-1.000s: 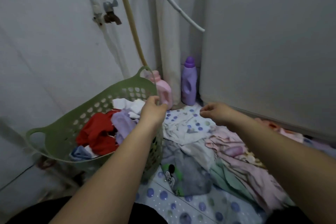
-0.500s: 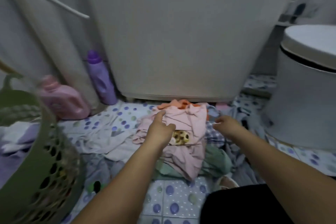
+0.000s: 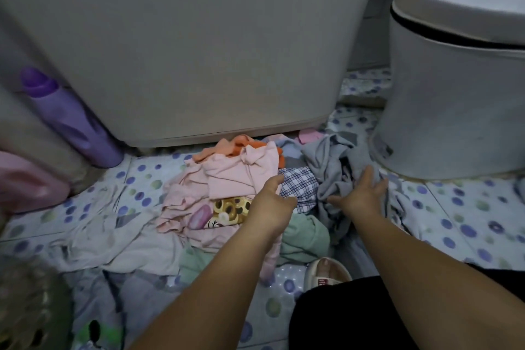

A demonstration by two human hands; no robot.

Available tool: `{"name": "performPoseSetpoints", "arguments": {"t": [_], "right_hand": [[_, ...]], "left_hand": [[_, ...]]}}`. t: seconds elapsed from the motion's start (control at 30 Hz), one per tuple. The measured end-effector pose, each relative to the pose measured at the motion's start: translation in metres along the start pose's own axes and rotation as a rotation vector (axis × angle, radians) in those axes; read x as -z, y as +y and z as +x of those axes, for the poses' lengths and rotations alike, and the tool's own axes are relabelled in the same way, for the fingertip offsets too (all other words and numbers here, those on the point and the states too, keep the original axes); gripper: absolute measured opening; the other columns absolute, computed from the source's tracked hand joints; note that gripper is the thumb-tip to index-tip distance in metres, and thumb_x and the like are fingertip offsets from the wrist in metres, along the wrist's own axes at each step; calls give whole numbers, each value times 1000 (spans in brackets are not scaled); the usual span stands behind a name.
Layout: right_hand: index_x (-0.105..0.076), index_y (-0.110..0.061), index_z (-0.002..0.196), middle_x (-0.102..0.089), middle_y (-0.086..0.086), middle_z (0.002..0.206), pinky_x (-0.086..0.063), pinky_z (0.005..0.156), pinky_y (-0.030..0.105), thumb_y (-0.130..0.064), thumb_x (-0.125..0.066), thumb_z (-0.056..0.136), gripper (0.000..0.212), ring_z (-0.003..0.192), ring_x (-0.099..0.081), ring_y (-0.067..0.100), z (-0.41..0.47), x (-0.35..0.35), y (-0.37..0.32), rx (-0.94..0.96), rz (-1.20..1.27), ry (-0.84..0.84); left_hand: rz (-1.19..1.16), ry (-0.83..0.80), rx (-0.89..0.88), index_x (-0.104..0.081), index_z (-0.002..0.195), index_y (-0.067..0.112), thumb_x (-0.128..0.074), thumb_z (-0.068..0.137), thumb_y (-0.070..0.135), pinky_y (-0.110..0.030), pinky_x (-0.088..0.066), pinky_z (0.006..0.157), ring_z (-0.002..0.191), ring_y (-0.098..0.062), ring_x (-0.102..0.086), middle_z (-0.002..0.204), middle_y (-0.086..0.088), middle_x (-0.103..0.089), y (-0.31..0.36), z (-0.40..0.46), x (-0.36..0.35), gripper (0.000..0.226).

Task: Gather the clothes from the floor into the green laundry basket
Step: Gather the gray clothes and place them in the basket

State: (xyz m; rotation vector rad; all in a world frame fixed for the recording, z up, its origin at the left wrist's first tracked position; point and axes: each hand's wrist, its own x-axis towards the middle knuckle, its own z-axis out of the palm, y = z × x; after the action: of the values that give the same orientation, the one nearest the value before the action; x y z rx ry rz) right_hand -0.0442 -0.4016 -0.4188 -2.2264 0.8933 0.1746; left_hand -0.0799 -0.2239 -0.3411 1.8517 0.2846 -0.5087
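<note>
A heap of clothes lies on the dotted tile floor: a pink printed shirt [image 3: 227,179], an orange piece [image 3: 235,142], a checked cloth [image 3: 301,185], a grey garment [image 3: 338,167], a green one [image 3: 306,239] and a white sheet [image 3: 119,236]. My left hand [image 3: 272,202] hovers open over the pink shirt's right edge, beside the checked cloth. My right hand [image 3: 360,193] rests open on the grey garment, fingers spread. Only a blurred bit of the green laundry basket [image 3: 31,312] shows at the bottom left.
A white washing machine [image 3: 199,51] stands behind the heap and a white toilet [image 3: 454,79] at the right. A purple bottle [image 3: 71,122] and a pink bottle [image 3: 25,185] stand at the left. My slippered foot [image 3: 326,270] is beside the green garment.
My view swung right, away from the basket to the heap by the machine. Both hands moved right: the left off the basket rim to the pink shirt, the right onto the grey garment.
</note>
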Motion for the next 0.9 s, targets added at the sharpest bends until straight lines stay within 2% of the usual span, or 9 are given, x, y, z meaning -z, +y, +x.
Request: {"name": "performPoseSetpoints", "arguments": {"t": [0.1,0.17,0.23,0.3,0.4,0.5,0.77,0.83,0.9], "right_hand": [[1,-18,151,-28,22,151,-42,96,42,-9,-73,80,103,129,-44,35,10,-12,1,-85,198,-63],[-23,-10,144,-49,24,134,-44,89,41,-7,-61,86,70,116,-54,36,13,-16,4,-58,150,-14],[-35,-3,133,-55,26,125,-44,89,40,-8,-55,89,49,112,-55,37,13,-14,3,-30,78,23],[-36,-2,133,-56,25,125,-44,88,38,-9,-57,88,50,114,-56,38,10,-10,-6,-11,94,7],[-41,-7,129,-62,17,113,-41,70,26,-16,-60,86,48,91,-60,31,-6,-5,-29,60,224,4],[-48,-12,114,-56,1,79,-37,44,16,-17,-62,84,34,59,-48,14,-33,2,-53,149,374,-3],[-49,-22,88,-56,-7,79,-42,67,24,-21,-69,73,25,73,-53,12,-104,13,-121,511,563,-208],[-50,-23,82,-55,-9,74,-44,70,24,-23,-69,65,25,72,-53,11,-119,15,-130,581,586,-314],[-51,-23,80,-56,-7,75,-46,71,26,-24,-64,58,25,73,-54,11,-130,16,-137,653,601,-435]], "left_hand": [[24,-11,1,-41,140,22,-50,94,9,-24,-37,58,59,-12,-42,69,0,-45,-3,3,-1,49],[24,-14,1,-41,139,21,-48,94,7,-22,-34,53,54,-12,-37,68,0,-45,-4,6,0,48],[36,-12,1,-41,139,20,-48,93,4,-21,-32,50,51,-12,-35,68,0,-45,-4,7,0,49],[64,-19,-2,-40,140,21,-52,91,4,-26,-39,52,55,-17,-45,75,-2,-51,-2,6,2,53],[102,-12,2,-35,143,26,-61,87,5,-45,-52,87,108,-41,-59,122,-14,-54,-1,4,5,65],[58,17,-11,-26,147,30,-69,82,4,-47,-46,99,126,-40,-49,142,-15,-42,-1,2,9,82],[-88,135,-146,-4,150,37,-81,68,8,-44,-47,102,128,-26,-48,145,-7,-42,2,-8,32,116],[-211,171,-228,-13,148,29,-76,70,-4,-41,-52,93,116,-25,-58,134,-10,-51,5,-12,35,106],[-241,225,-337,-33,128,19,-69,72,-14,-25,-55,78,97,-6,-64,112,-9,-59,9,-19,37,74]]}}
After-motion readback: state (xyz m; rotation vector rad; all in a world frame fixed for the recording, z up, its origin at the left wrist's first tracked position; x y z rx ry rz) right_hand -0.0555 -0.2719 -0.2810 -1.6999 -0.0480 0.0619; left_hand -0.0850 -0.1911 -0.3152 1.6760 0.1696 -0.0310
